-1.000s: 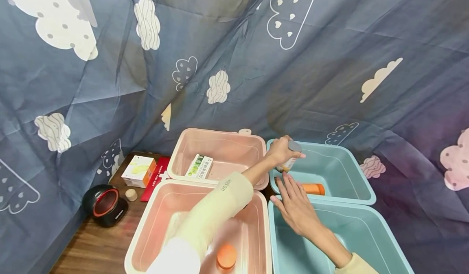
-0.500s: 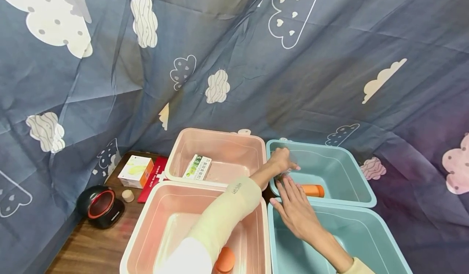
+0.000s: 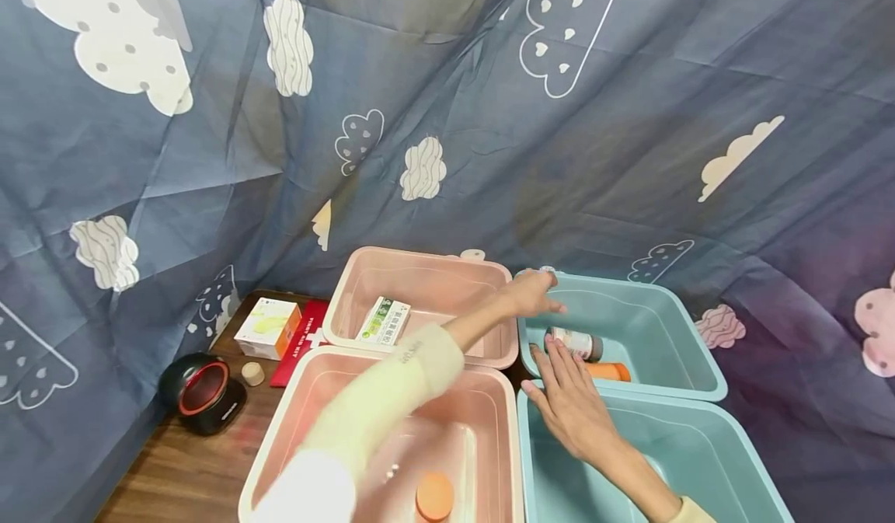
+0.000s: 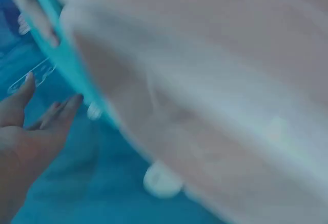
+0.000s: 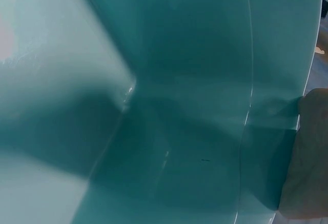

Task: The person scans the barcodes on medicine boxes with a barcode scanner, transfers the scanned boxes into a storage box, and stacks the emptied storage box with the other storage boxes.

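Note:
My left hand (image 3: 533, 293) hovers over the left rim of the far blue bin (image 3: 657, 305), fingers spread and holding nothing. In the left wrist view that hand (image 4: 36, 131) appears beside the pink bin's blurred wall. A white-labelled bottle with a dark cap (image 3: 575, 343) lies on its side in the far blue bin. Right beside it is an orange bottle (image 3: 608, 371), partly hidden. My right hand (image 3: 576, 410) lies flat with straight fingers over the rims where the two blue bins meet, fingertips overlapping the white-labelled bottle's near end.
The near blue bin (image 3: 713, 422) adjoins the near pink bin (image 3: 513, 445), which holds an orange-capped item (image 3: 434, 496). A far pink bin (image 3: 419, 259) contains a green-and-white box (image 3: 384, 321). Leftward stand a white-and-orange box (image 3: 268, 327), red first aid kit (image 3: 297, 348), and black-and-red device (image 3: 201, 393).
My left hand lowered the dark-capped bottle into the far blue bin and let go of it, then rose back toward the left rim. The right hand has stayed in place.

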Motion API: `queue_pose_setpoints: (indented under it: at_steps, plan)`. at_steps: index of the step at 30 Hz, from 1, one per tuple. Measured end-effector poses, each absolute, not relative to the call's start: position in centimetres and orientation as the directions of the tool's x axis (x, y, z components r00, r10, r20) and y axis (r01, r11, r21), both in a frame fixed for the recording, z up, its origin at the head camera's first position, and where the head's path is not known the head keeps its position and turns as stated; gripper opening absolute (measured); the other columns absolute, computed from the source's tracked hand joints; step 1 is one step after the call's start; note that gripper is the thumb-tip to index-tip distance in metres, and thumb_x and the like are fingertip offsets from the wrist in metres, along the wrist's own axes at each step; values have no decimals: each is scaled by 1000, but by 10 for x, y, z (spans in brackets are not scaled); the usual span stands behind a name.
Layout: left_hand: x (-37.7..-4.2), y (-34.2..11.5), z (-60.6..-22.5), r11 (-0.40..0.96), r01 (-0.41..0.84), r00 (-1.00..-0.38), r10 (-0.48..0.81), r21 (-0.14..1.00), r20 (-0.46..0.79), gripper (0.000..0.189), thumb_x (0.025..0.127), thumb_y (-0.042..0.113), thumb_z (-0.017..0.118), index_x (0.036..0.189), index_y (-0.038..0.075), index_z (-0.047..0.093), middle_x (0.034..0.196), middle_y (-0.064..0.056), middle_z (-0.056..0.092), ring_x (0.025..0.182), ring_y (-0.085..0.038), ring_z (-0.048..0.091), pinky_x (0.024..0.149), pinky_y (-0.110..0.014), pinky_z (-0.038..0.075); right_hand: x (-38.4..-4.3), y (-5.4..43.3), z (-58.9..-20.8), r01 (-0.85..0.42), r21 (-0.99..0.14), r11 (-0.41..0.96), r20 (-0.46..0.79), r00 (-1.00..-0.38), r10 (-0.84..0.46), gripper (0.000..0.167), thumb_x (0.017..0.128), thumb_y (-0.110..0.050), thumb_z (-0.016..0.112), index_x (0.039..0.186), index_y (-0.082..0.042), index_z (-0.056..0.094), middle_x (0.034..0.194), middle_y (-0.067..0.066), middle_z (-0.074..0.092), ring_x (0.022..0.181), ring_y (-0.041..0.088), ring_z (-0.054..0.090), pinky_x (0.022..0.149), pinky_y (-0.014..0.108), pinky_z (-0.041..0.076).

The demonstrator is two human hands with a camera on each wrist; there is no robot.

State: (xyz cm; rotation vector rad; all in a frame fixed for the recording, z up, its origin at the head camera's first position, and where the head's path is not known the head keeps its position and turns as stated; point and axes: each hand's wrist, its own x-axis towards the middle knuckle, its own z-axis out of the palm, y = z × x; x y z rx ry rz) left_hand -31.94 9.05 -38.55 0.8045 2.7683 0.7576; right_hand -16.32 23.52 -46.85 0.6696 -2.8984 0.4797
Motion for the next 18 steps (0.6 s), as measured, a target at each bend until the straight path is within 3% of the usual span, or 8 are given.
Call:
queue_pose_setpoints:
  at_steps: [2,9,14,18]
  plan:
    - [-305,67,-360,686,511,-797,604,518,-14,52,112,29,66,155,1,58,155,-13,65,144,-26,62,117,-31,51,-163,235,-469,-446,-288,847,187,-894,-407,69,117,-44,47,167,2,39,178,29,24,164,51,24,132,66,15]
    - [-244,-12,-309,512,630,-684,722,584,104,39,115,16,56,149,-3,62,149,-17,68,140,-27,66,118,-32,50,-160,237,-458,-425,-244,872,129,-905,-405,66,118,-41,47,168,3,38,178,29,24,165,50,22,130,69,19]
    - [-179,-58,-325,472,658,-642,759,586,110,37,110,14,60,145,2,68,141,-11,74,130,-21,72,113,-30,54,-160,237,-459,-420,-258,870,122,-908,-402,65,118,-39,48,167,3,38,178,29,22,166,50,20,131,69,18]
    - [-132,-81,-359,533,613,-663,749,583,12,45,109,19,68,151,6,63,147,-6,71,131,-18,70,113,-33,55,-161,237,-460,-420,-274,865,122,-908,-402,66,118,-39,49,168,3,38,179,29,21,166,50,18,131,69,17]
